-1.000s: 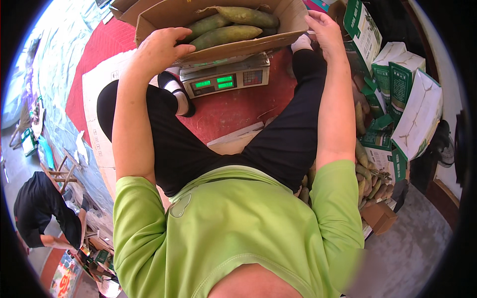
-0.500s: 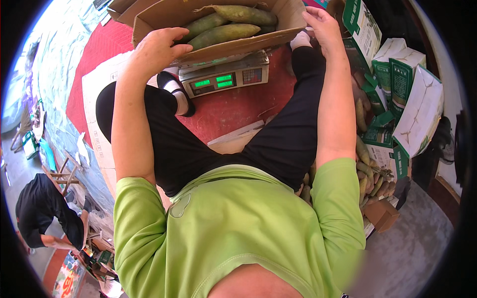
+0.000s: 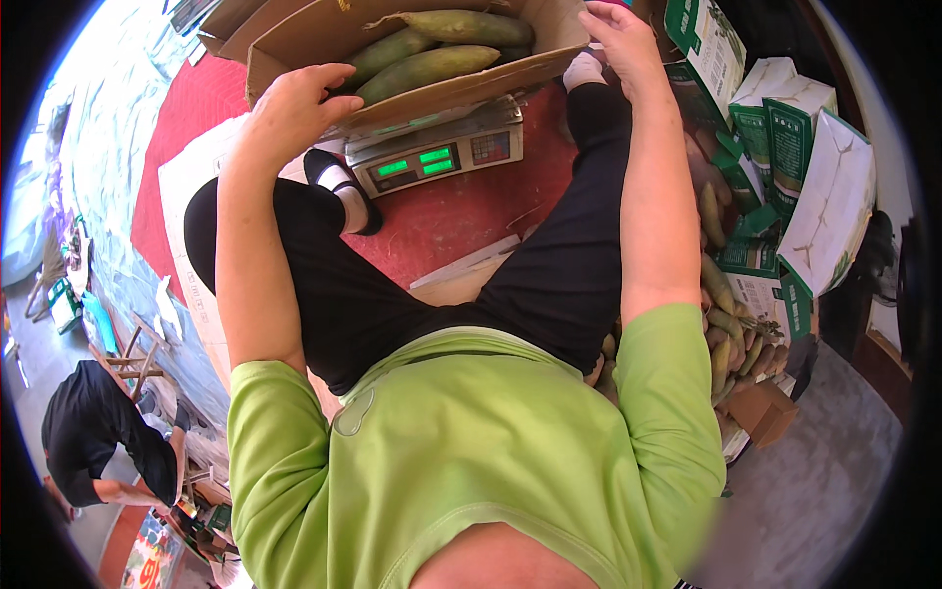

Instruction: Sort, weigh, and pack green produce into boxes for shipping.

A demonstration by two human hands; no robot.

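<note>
Box (image 3: 471, 94) w/ long green veg (image 3: 432, 74), top ctr of frame, over scale (image 3: 465, 154) w/ lit green displays.
Hands apart: L hand (image 3: 294, 108) over box's front L corner, can't tell how firm; R hand (image 3: 620, 44) pinches its R end. Green/white cartons (image 3: 829, 206) upper R, veg pile (image 3: 726, 339) mid R.
</note>
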